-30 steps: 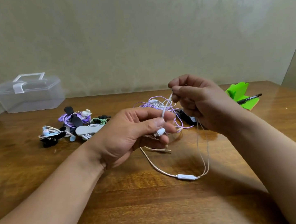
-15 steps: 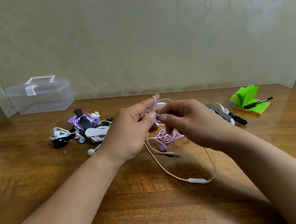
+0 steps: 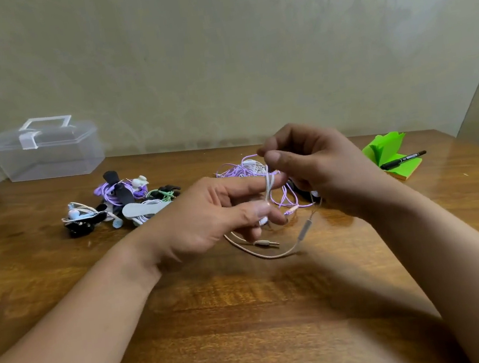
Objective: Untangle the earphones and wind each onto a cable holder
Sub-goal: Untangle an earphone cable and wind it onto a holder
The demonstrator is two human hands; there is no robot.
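Above the brown wooden table (image 3: pixel 249 308), the left hand (image 3: pixel 215 215) pinches the thin white earphone cable (image 3: pixel 268 188) near its earbud. The right hand (image 3: pixel 322 170) pinches it higher up (stretched straight between them). The tangled purple cable (image 3: pixel 238 170) lies just behind.

One view here, riding on the person's head, looking forward and down across the wooden table (image 3: pixel 250 317) toward the far wall (image 3: pixel 214 47). It sits close in: both forearms enter from the near corners, and the left hand (image 3: pixel 203 216) and right hand (image 3: pixel 325 170) meet at the white cable (image 3: pixel 268 185) around mid-frame. The lens is wide, taking in the clear box (image 3: pixel 46 158) far left and the green notepad (image 3: pixel 386 149) far right, with the wall edges leaning at both sides.
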